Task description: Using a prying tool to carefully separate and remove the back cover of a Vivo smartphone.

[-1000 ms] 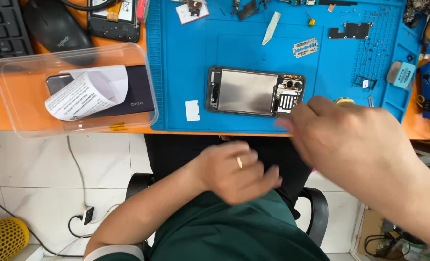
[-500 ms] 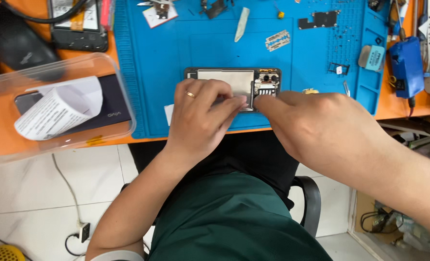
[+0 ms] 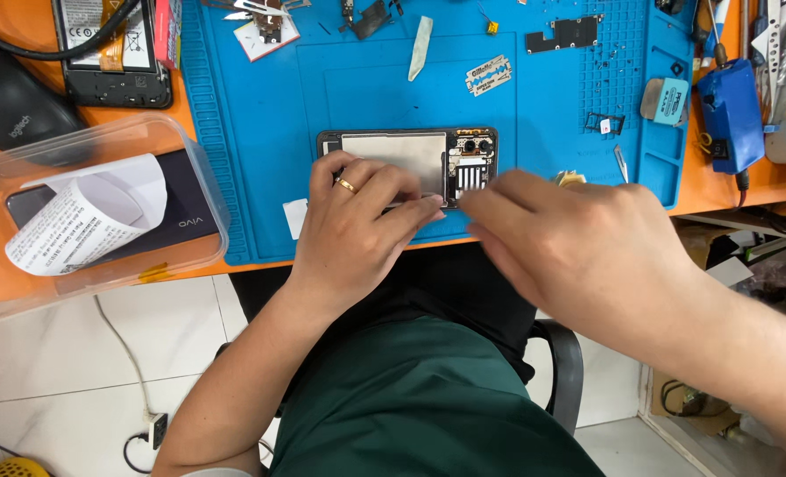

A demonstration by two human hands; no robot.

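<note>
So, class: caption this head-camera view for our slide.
Left hand and right hand rest on an opened phone on a blue repair mat.

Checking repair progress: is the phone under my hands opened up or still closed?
Opened up: the phone lies with no back cover, its metal plate and camera modules bare.
</note>
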